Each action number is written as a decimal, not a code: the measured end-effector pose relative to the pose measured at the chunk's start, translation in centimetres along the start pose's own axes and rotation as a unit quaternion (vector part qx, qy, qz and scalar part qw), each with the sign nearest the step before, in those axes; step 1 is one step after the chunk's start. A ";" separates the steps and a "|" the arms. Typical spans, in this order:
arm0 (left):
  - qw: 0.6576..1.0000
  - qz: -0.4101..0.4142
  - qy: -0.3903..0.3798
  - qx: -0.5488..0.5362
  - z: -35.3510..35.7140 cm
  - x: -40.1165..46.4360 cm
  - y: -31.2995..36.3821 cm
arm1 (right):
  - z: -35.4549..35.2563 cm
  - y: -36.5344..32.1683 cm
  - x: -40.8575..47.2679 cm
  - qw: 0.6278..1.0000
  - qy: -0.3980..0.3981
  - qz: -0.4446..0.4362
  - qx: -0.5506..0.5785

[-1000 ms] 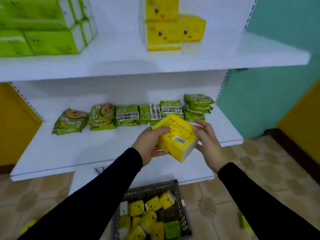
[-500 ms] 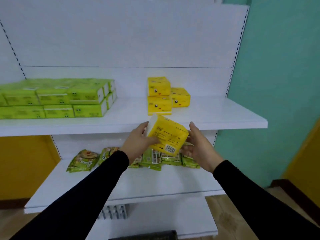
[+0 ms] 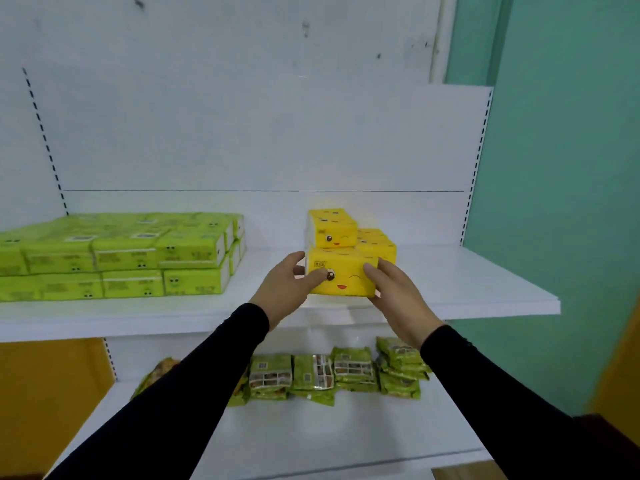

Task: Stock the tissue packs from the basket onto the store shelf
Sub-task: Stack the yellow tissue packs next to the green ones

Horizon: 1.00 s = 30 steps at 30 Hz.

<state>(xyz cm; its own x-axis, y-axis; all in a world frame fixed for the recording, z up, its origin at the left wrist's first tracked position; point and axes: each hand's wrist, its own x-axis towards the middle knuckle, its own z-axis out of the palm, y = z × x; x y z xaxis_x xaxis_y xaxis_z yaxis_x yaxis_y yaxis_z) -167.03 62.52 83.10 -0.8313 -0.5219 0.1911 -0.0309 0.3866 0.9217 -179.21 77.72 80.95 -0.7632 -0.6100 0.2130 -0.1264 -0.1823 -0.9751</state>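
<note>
My left hand (image 3: 287, 285) and right hand (image 3: 398, 289) clamp the yellow tissue pack (image 3: 341, 275) by its ends, on the shelf (image 3: 467, 289). Likely light, soft, slick wrap; end grip suits.

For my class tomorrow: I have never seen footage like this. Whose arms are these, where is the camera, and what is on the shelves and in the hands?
No machine here: a person in black sleeves wears a camera on the head, so you look forward and down along their arms. There is only this one view. The left hand and right hand hold a yellow tissue pack by its two ends, at the front of the upper shelf. Just behind it stand more yellow packs, one stacked on another. Further left on that shelf lie green tissue packs in two layers. The lower shelf carries a row of green snack bags. The basket is out of view.
</note>
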 end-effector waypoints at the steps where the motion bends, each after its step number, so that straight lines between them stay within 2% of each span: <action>1: 1.000 0.013 0.000 0.002 0.0 0.7 -0.1 | 0.2 -0.3 0.4 1.000 0.001 -0.005 -0.012; 8: 0.999 0.020 0.011 -0.035 0.6 4.3 -1.0 | 0.2 -0.6 2.8 0.997 0.012 -0.022 -0.074; 13: 0.999 0.022 0.026 -0.006 1.2 7.2 -0.4 | 0.1 0.1 6.6 0.996 0.008 -0.004 -0.093; 22: 0.998 -0.031 0.053 0.021 4.0 12.5 -0.1 | -2.4 0.6 12.6 0.993 -0.003 -0.007 -0.114; 30: 0.994 -0.056 0.089 0.032 5.2 14.2 -0.8 | -2.9 1.6 13.7 0.990 -0.045 0.007 -0.132</action>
<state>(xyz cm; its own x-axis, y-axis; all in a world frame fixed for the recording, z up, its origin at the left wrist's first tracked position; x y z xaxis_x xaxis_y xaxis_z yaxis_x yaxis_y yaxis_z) -181.69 58.77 83.30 -0.7096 -0.6885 0.1495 -0.1581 0.3624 0.9185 -191.73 71.32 82.12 -0.7076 -0.6802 0.1915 -0.2865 0.0284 -0.9577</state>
